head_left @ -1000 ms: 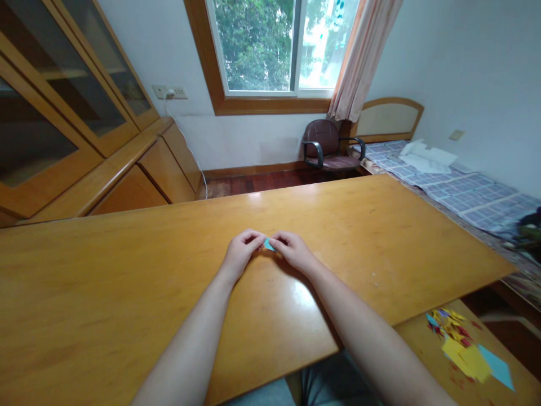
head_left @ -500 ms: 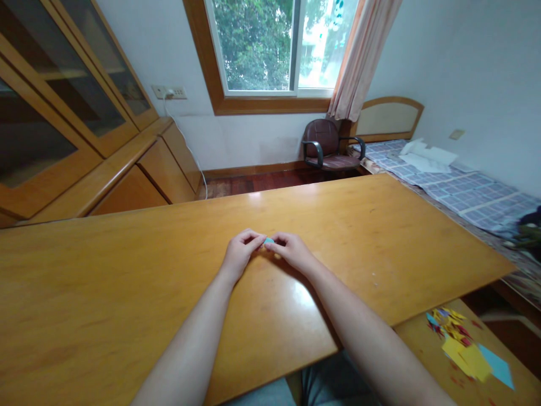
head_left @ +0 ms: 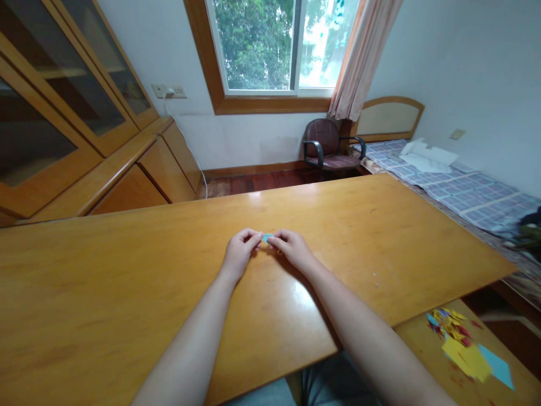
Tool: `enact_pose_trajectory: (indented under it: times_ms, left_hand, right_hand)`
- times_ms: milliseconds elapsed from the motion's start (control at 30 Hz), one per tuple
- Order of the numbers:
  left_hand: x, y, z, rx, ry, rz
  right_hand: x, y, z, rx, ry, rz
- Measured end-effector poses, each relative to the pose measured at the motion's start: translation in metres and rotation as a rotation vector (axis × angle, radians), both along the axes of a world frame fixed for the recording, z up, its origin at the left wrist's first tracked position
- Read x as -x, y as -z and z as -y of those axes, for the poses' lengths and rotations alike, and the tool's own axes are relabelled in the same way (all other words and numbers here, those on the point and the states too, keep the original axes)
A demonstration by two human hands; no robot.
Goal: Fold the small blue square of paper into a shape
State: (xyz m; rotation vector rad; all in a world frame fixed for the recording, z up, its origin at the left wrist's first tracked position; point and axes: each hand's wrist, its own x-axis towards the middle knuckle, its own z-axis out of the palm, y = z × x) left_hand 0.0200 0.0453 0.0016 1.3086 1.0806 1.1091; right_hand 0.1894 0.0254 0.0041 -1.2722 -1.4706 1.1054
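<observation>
A small folded piece of light-blue paper (head_left: 266,237) sits pinched between the fingertips of both hands, just above the wooden table (head_left: 127,270) near its middle. My left hand (head_left: 239,253) has its fingers curled in a pinch on the paper's left end. My right hand (head_left: 291,250) pinches the right end with thumb and forefinger. Most of the paper is hidden by the fingers. Both forearms rest across the table's near half.
A lower wooden surface (head_left: 422,344) at the bottom right holds yellow and blue paper squares (head_left: 473,358) and small folded coloured pieces (head_left: 448,324). Wooden cabinets (head_left: 84,141) line the left wall. An office chair (head_left: 329,146) and a bed (head_left: 460,192) stand behind the table.
Both hands have edged slightly away from me with the paper, and the fingers have closed further over it, so less blue shows.
</observation>
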Motion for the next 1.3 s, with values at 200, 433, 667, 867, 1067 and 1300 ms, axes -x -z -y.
enact_pose_trajectory:
  times_ms: [200, 433, 667, 867, 1067, 1300]
  left_hand:
    - [0.0, 0.003, -0.002, -0.034, -0.014, -0.041]
    - [-0.001, 0.0, 0.0, -0.044, -0.052, -0.019]
    - [0.0, 0.001, -0.002, -0.007, -0.123, 0.072]
    - [0.0, 0.003, -0.004, 0.004, -0.134, 0.118]
    - [0.001, 0.003, -0.004, 0.023, -0.159, 0.17]
    - [0.0, 0.001, -0.004, 0.032, -0.165, 0.172]
  right_hand:
    - [-0.001, 0.0, 0.0, 0.006, -0.006, -0.063]
    - [-0.004, -0.001, 0.0, 0.081, 0.008, -0.169]
    - [-0.007, 0.002, -0.002, 0.068, 0.01, -0.166]
    - [-0.007, 0.0, -0.002, 0.052, 0.029, -0.126]
    - [-0.008, 0.004, -0.003, 0.036, 0.015, -0.125]
    - [-0.008, 0.01, -0.003, -0.017, 0.009, -0.126]
